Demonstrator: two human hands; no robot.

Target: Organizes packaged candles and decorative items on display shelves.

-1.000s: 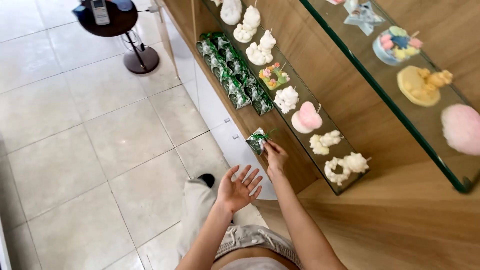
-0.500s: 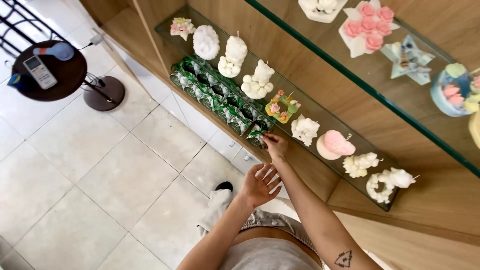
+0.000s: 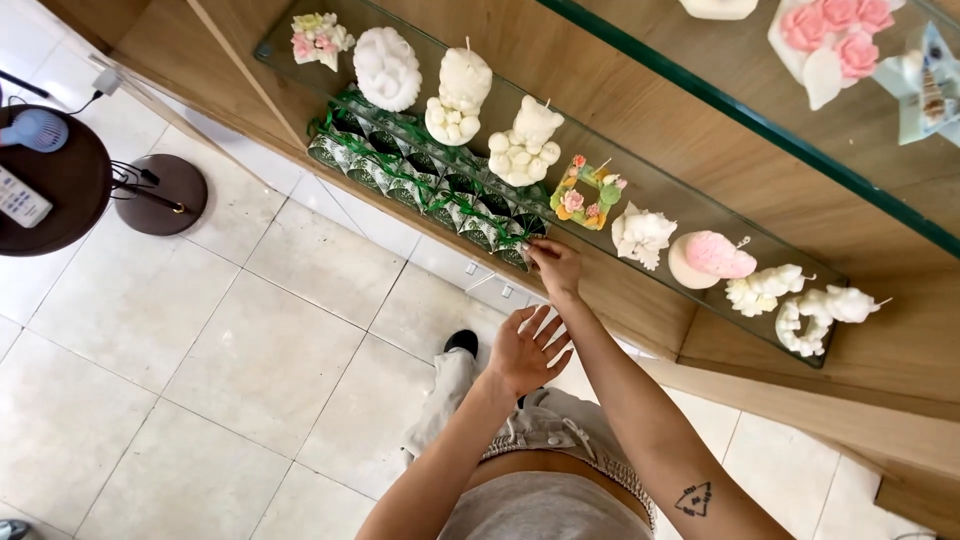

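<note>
I am reaching my right hand (image 3: 556, 266) out to the near end of the row of green-wrapped packets (image 3: 425, 185) that is lying along the front edge of the glass shelf (image 3: 300, 62). My fingertips are pinching together on the last packet in the row, right at the shelf's front lip, just below the little square candle with pink flowers (image 3: 586, 192). My left hand (image 3: 525, 347) is hanging lower and nearer to my body, palm turned up, fingers spread and holding nothing; it is sitting just below my right wrist, apart from the shelf.

Behind the packets, white candles are standing in a line on the glass: a round one (image 3: 388, 68), a tall lumpy one (image 3: 459, 94) and a bear-shaped one (image 3: 525, 142). Farther along the shelf a white figure (image 3: 641, 234), a pink-and-cream heart-shaped candle (image 3: 709, 258) and more white pieces (image 3: 812, 305) are resting side by side. A small flower bouquet candle (image 3: 318, 38) is standing at the far end.

Below me the pale tiled floor (image 3: 220, 350) is showing, with my black shoe (image 3: 461, 342) on it. Off to the left a dark round side table (image 3: 60, 180) is carrying a small blue fan (image 3: 38, 130) and a remote control (image 3: 20, 198).
</note>
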